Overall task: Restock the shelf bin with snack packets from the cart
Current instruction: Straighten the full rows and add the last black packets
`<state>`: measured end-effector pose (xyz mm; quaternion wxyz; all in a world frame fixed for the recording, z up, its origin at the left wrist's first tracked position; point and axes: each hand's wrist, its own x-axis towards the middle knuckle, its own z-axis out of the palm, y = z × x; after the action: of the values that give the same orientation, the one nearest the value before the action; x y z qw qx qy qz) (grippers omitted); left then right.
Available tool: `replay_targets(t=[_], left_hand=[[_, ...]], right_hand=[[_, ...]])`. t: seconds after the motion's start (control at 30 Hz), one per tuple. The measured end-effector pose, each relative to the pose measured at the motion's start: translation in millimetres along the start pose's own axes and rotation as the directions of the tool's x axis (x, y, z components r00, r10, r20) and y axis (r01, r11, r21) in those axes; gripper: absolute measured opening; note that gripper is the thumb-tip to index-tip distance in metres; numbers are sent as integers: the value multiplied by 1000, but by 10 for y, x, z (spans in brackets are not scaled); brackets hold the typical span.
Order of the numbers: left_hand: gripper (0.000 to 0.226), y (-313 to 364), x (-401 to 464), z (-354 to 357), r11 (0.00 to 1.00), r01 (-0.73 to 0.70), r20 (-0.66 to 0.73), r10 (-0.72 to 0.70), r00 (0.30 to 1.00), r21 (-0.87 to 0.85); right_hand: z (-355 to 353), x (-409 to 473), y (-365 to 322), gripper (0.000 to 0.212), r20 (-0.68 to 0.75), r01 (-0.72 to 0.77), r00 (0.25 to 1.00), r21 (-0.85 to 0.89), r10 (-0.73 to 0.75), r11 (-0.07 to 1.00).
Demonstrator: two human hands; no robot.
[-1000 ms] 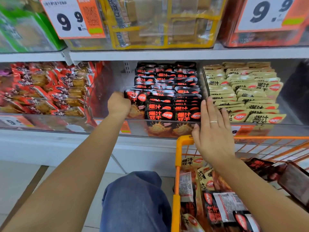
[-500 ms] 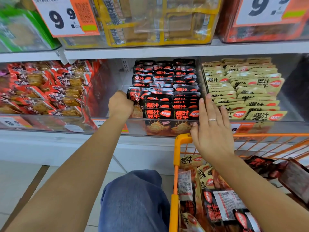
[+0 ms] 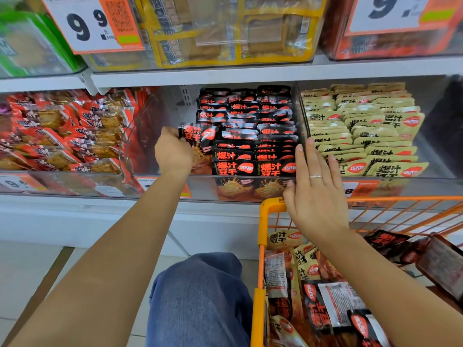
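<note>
The clear shelf bin point(image 3: 200, 189) in the middle holds rows of black snack packets point(image 3: 253, 136) with red lettering. My left hand point(image 3: 172, 152) grips a small stack of black packets point(image 3: 199, 136) at the bin's left side, standing them beside the rows. With straight fingers, my right hand point(image 3: 315, 189) presses against the right end of the front rows, over the bin's front wall. The orange cart point(image 3: 263, 216) at lower right carries several black and beige packets point(image 3: 320, 296).
Beige packets point(image 3: 363, 136) fill the bin to the right, red and orange packets point(image 3: 65, 136) the bin to the left. The upper shelf point(image 3: 225, 73) holds boxed goods and price cards. My knee in blue trousers point(image 3: 200, 296) is below, left of the cart.
My left hand has lifted its stack of black packets a little higher and further into the bin. My right hand stays flat against the rows' right end.
</note>
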<state>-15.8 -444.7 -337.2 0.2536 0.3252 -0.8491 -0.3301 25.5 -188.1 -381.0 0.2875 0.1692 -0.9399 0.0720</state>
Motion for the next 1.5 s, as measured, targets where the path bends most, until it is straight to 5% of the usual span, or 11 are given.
replay_targets(t=[0.23,0.43,0.57,0.73,0.87,0.93,1.0,1.13,1.23,1.3,1.5], left_hand=[[20,-60,48,43,978,-101,204,63,977,185],[17,-82,99,63,978,-109,205,72,976,176],[19,-65,121,121,917,-223,398,79,914,331],[23,-113,59,131,917,-194,254,107,961,348],[45,-28,-119,-64,960,-220,34,218,975,171],[51,85,-297,-261,918,-390,-51,394,918,69],[50,366,-793,-281,833,-540,20,546,838,-117],[43,640,-1745,-263,664,-710,350,740,575,-237],[43,715,-2299,-181,608,-727,516,755,404,-319],[43,742,-2528,-138,586,-733,551,759,348,-346],[40,628,-2599,55,643,-702,668,670,323,-305]], right_hand=[[-6,-2,6,59,17,0,1000,7,0,1000],[-9,-10,9,59,38,-1,999,22,0,1000],[-28,4,7,59,69,4,998,43,-7,999],[-310,1,116,63,159,3,987,224,-39,975],[-787,-21,572,50,59,251,961,209,-268,945],[-1036,18,777,38,90,354,925,145,-369,924],[-1318,-112,1144,31,386,335,864,39,-323,942],[-1401,-492,1583,24,875,249,485,-124,-13,960],[-1488,-813,1648,54,933,223,336,-211,129,952],[-1544,-964,1618,46,950,217,283,-198,133,956],[-1431,-1124,1564,45,957,120,238,-198,166,973]])
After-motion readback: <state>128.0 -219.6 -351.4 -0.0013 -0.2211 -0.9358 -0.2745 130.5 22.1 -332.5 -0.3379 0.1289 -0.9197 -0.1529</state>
